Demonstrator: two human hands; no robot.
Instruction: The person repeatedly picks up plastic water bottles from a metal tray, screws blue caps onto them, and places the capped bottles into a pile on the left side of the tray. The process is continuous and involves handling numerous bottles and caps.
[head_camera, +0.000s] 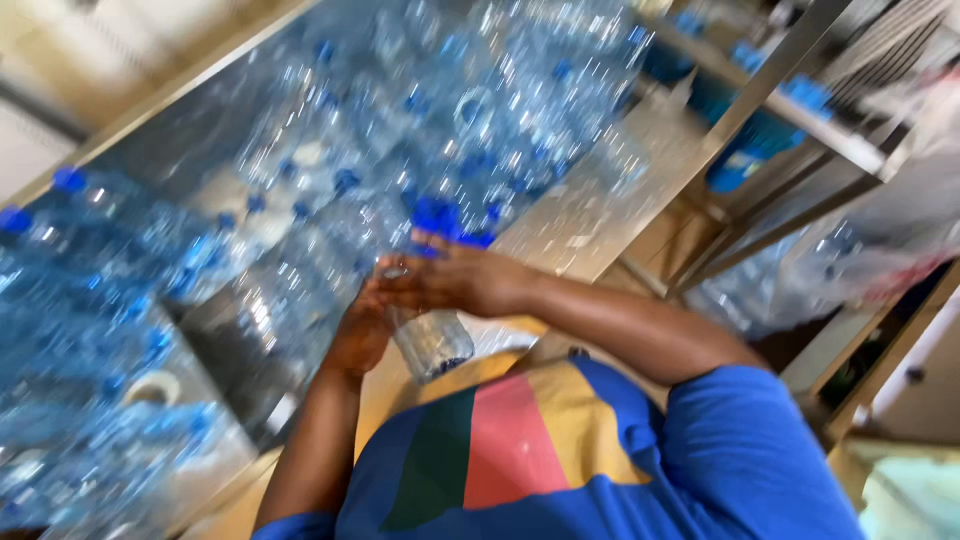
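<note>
1. Your left hand (362, 335) is wrapped around the side of a clear plastic bottle (432, 343), fingers curled closed on it, and holds it just in front of your chest.
2. Your right hand (465, 278) lies over the top of that same bottle, fingers bent down and closed around its neck; the top itself is hidden under the hand.
3. You hold a few blue caps (440, 217) at the fingertips of your right hand; the blur hides just how they are gripped.
4. The bottle hangs upright or nearly so, above the near edge of a steel table (590, 225).
5. The table is crowded with a mass of clear bottles with blue caps (420, 110), blurred by motion, that stretches away to your left.
6. To your right stands a metal rack (790, 100) with blue things on its shelf.
7. Your shirt (560, 450) is blue with green, red and yellow panels.
</note>
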